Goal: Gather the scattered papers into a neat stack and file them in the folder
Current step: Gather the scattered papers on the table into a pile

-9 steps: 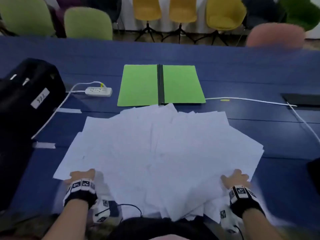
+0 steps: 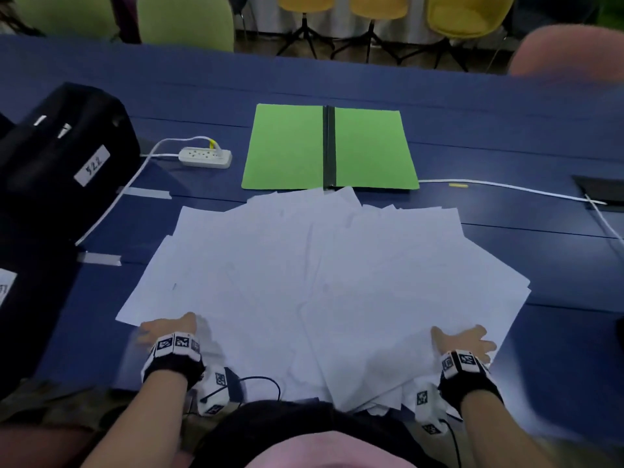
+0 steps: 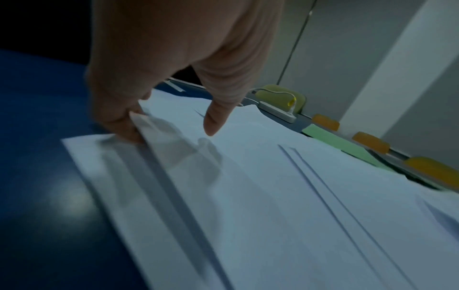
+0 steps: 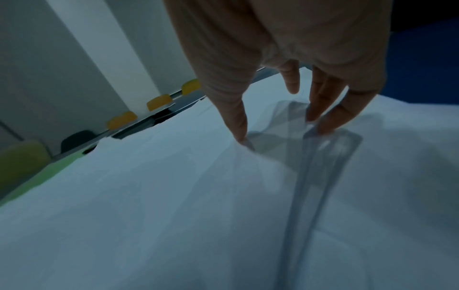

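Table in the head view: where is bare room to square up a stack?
Bare table lies beyond the folder, and right of the papers, nearer than the white cable. Crowded: the papers fill the middle up to the folder; the black bag and power strip take the left.

The right grip [image 4: 285,49] rests on the spread white papers [image 4: 174,206] with its fingers [image 4: 320,98] splayed, thumb tip and two fingertips pressing the top sheets. A green folder [image 4: 49,176] peeks out past the papers' far edge, and yellow chairs [image 4: 159,102] stand beyond it.

Folder [image 2: 287,146] just behind papers [image 2: 320,282]
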A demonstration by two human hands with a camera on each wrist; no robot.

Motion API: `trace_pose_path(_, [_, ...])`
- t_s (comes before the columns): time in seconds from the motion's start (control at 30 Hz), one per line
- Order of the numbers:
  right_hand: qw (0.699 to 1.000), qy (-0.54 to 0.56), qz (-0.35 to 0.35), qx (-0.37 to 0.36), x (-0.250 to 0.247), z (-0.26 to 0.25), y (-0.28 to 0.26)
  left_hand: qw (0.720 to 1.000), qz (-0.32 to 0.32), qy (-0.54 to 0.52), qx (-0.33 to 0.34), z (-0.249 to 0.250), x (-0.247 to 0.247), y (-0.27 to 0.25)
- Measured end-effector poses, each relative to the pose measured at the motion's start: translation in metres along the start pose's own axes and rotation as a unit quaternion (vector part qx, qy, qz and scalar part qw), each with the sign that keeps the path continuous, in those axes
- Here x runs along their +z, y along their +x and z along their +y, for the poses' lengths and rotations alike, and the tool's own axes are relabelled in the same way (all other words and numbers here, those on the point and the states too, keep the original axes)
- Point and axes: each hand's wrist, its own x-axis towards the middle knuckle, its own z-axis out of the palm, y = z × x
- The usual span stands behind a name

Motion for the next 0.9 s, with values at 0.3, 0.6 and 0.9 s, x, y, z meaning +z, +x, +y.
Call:
trace_pose_path(0.3, [0.979, 0.202, -0.026, 0.016, 0.010, -0.005, -0.015, 0.998, -0.002, -0.048, -0.028, 0.005, 0.005, -0.011])
trace_pose_path(0.6, [0.979, 0.197, 0.009, -0.050, 0.004, -0.012, -0.006, 0.988, -0.005, -0.074, 0.134, 0.011, 0.000, -0.010])
trace_pose_path(0.9, [0.984, 0.125, 0.005, 0.127, 0.010, -0.019, -0.014, 0.989, -0.072, -0.126, -0.025, 0.032, 0.013, -0.041])
